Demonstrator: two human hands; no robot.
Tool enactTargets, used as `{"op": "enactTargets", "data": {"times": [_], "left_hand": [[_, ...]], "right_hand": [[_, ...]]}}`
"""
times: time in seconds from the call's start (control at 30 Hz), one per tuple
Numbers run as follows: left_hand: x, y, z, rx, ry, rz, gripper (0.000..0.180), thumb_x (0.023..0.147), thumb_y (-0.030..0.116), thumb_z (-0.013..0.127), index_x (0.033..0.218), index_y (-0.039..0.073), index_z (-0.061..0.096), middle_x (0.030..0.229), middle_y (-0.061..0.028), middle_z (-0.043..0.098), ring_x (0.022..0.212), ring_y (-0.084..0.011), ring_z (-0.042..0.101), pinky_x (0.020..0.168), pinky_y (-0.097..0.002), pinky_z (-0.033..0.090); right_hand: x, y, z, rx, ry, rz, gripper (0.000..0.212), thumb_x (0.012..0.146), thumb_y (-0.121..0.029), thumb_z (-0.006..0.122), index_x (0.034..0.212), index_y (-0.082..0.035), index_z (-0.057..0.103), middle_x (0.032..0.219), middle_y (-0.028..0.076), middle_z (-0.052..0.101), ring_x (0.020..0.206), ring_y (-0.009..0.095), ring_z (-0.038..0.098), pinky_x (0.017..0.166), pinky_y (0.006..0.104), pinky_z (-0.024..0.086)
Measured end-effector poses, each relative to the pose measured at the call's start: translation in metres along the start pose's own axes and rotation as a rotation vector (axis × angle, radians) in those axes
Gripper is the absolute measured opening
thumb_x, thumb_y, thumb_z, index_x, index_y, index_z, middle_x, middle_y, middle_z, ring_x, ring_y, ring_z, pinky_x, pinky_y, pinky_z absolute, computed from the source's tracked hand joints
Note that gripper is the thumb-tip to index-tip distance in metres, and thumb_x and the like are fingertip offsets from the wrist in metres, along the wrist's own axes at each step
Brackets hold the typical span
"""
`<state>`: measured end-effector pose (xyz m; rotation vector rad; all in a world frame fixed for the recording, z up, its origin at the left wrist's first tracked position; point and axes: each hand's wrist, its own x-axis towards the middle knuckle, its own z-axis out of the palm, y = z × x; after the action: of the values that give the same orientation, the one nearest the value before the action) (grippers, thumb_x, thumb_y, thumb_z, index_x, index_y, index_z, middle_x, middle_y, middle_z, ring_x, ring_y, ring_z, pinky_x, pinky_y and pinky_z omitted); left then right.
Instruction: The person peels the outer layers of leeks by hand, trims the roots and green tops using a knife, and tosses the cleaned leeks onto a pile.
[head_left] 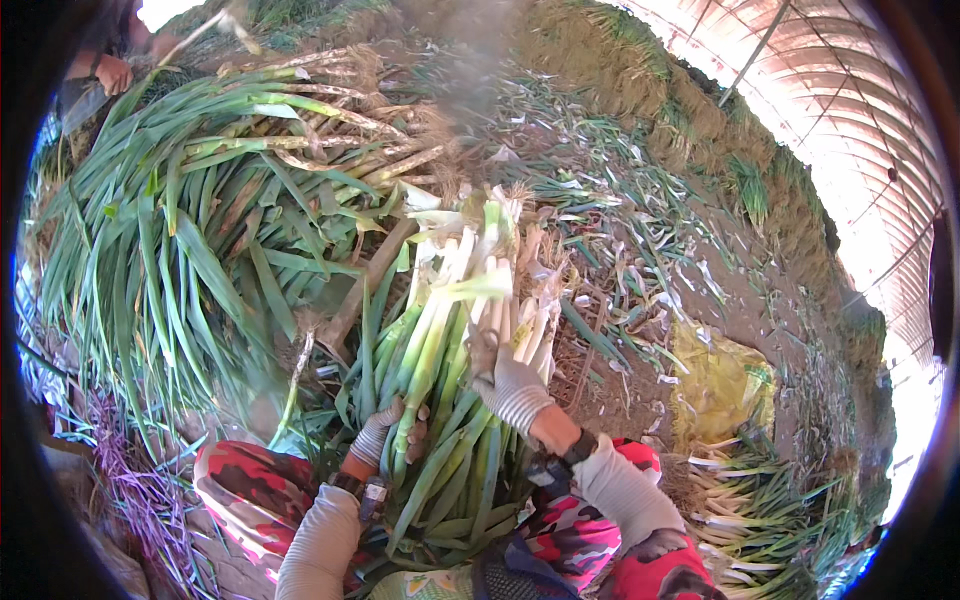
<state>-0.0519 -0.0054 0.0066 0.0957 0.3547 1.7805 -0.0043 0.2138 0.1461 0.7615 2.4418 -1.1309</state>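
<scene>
A bundle of thick green onions (440,345) lies between my knees, white root ends pointing away and green leaves toward my lap. My left hand (385,435), in a pale knit glove, is closed around green stalks at the near left of the bundle. My gloved right hand (510,388) is higher up on the right, its fingers closed at the pale stems; the fingertips are partly hidden. Pale, loosened skin hangs from some stems near the root end.
A large heap of untrimmed green onions (200,250) spreads at the left. Cleaned green onions (750,520) lie at the lower right, near a yellow sack (720,380). Purple twine (150,500) lies lower left. Peelings (610,210) litter the soil. Another person's hand (113,74) shows far left.
</scene>
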Motion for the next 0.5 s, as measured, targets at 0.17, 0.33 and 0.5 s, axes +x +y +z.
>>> {"op": "enactTargets", "data": {"times": [0.17, 0.33, 0.5], "left_hand": [[0.003, -0.012, -0.007, -0.113, -0.048, -0.059, 0.050, 0.085, 0.051, 0.049, 0.104, 0.005, 0.048, 0.067, -0.0085, 0.050, 0.049, -0.0233, 0.050, 0.046, -0.0340, 0.045], [-0.005, -0.011, 0.002, -0.101, 0.050, -0.054, 0.049, 0.085, 0.049, 0.051, 0.103, 0.004, 0.050, 0.070, -0.0106, 0.053, 0.052, -0.0251, 0.054, 0.047, -0.0344, 0.046], [-0.001, -0.006, 0.020, 0.217, 0.173, -0.014, 0.047, 0.084, 0.047, 0.054, 0.098, 0.002, 0.052, 0.070, -0.0117, 0.056, 0.053, -0.0259, 0.057, 0.048, -0.0330, 0.047]], "right_hand": [[0.018, 0.021, -0.001, -0.315, 0.243, -0.108, 0.056, 0.080, -0.031, 0.062, 0.112, 0.008, 0.036, 0.082, 0.019, 0.060, 0.066, 0.025, 0.061, 0.062, 0.0326, 0.053], [-0.003, -0.024, -0.016, -0.008, 0.021, -0.028, 0.054, 0.079, -0.028, 0.063, 0.112, 0.007, 0.037, 0.084, 0.020, 0.060, 0.073, 0.028, 0.063, 0.068, 0.0338, 0.052], [0.053, 0.029, -0.009, -0.146, 0.140, -0.092, 0.065, 0.081, -0.023, 0.060, 0.128, 0.007, 0.027, 0.089, 0.016, 0.060, 0.073, 0.020, 0.061, 0.073, 0.0320, 0.051]]}}
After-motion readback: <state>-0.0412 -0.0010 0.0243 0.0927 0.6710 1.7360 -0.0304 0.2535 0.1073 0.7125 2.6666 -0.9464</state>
